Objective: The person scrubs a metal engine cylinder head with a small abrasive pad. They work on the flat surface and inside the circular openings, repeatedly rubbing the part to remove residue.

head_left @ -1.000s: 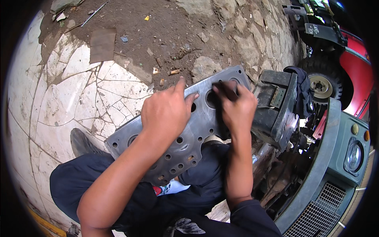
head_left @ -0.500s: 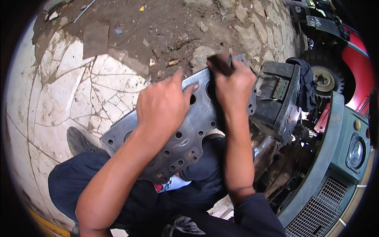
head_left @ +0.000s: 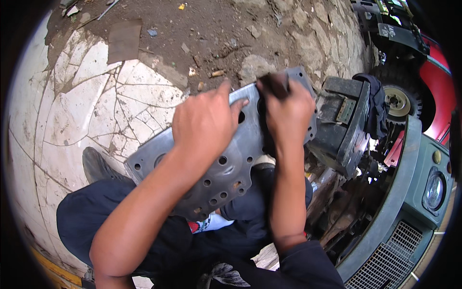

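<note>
A grey metal cylinder head [head_left: 243, 142], flat-faced and dotted with round holes, lies tilted across my lap. My left hand [head_left: 204, 118] is over its far edge, thumb on the face and fingers curled, holding it; most of its fingertips are hidden. Farther right, my right hand [head_left: 291, 113] grips a folded dark brown piece of sandpaper [head_left: 275, 85] against the face near the far right end. My forearms cover part of the metal.
Cracked pale paving [head_left: 72, 111] spreads to the left, with a brown flat sheet [head_left: 124, 41] on dirt beyond it. To the right are a black box [head_left: 337, 115] with dark cloth [head_left: 378, 108], a green vehicle front panel [head_left: 423, 168] with a headlight, and a tyre [head_left: 397, 98].
My right hand and the sandpaper have shifted slightly right and nearer in the picture. The whole view has shifted slightly; my left hand keeps its hold on the cylinder head.
</note>
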Tool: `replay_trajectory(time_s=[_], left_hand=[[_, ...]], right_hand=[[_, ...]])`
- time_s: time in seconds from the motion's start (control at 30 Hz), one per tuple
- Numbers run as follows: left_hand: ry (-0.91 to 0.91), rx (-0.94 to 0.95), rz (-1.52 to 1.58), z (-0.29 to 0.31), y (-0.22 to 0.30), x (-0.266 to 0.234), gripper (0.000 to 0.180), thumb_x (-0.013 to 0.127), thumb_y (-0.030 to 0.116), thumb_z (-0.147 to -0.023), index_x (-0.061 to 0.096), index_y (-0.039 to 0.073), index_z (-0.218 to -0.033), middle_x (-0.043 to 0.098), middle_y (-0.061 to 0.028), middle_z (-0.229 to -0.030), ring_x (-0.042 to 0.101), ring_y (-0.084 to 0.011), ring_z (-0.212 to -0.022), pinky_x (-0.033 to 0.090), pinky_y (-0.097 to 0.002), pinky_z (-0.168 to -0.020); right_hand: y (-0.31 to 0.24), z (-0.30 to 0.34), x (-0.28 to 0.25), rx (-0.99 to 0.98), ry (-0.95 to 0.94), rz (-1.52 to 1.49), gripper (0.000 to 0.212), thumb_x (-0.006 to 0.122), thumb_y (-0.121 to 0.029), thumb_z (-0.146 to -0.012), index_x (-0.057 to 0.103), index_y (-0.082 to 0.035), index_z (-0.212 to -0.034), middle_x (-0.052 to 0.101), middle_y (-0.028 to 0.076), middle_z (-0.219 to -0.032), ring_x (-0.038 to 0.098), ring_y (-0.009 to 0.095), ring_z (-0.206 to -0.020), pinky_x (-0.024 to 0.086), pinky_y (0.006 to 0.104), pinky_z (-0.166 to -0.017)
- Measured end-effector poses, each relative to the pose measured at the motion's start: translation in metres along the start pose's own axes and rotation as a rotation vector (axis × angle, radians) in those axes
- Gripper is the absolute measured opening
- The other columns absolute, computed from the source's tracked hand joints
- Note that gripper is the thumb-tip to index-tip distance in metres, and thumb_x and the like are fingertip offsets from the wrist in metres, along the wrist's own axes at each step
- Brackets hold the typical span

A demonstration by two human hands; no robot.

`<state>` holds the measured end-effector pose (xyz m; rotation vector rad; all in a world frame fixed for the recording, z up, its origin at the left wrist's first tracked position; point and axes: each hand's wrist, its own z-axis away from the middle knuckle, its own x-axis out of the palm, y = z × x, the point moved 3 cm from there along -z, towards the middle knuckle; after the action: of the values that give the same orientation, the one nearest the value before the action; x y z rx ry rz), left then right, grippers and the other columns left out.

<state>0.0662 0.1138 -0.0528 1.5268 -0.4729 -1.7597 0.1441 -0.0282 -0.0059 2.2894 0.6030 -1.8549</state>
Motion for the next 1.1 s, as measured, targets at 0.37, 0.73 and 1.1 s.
replay_trajectory(time_s=[0.37, 0.73, 1.1], left_hand=[[-0.1, -0.042, 0.048, -0.005, -0.002, -0.007, 0.053, 0.068, 0.047, -0.101, 0.072, 0.005, -0.133, 0.077, -0.0247, -0.089, 0.076, -0.0441, -0.084, 0.06, -0.0538, -0.076], [-0.055, -0.065, 0.05, -0.002, -0.004, -0.005, 0.053, 0.069, 0.049, -0.1, 0.072, 0.007, -0.133, 0.077, -0.0243, -0.089, 0.075, -0.0451, -0.082, 0.059, -0.055, -0.074], [-0.017, -0.043, 0.047, -0.005, 0.0, -0.007, 0.049, 0.07, 0.043, -0.1, 0.073, 0.005, -0.131, 0.077, -0.0228, -0.088, 0.076, -0.0427, -0.081, 0.06, -0.0529, -0.072]], right_hand=[[-0.001, 0.0, 0.012, -0.185, 0.157, 0.057, 0.02, 0.087, -0.02, -0.083, 0.081, -0.004, -0.093, 0.07, 0.017, -0.078, 0.066, 0.04, -0.071, 0.05, 0.0507, -0.068], [-0.013, 0.023, -0.006, 0.07, 0.001, -0.182, 0.019, 0.088, -0.018, -0.083, 0.083, -0.006, -0.096, 0.07, 0.018, -0.079, 0.068, 0.041, -0.073, 0.051, 0.0496, -0.068], [-0.008, 0.013, 0.002, 0.014, -0.013, -0.096, 0.023, 0.086, -0.02, -0.081, 0.081, -0.006, -0.099, 0.069, 0.019, -0.084, 0.068, 0.043, -0.078, 0.053, 0.0506, -0.071]])
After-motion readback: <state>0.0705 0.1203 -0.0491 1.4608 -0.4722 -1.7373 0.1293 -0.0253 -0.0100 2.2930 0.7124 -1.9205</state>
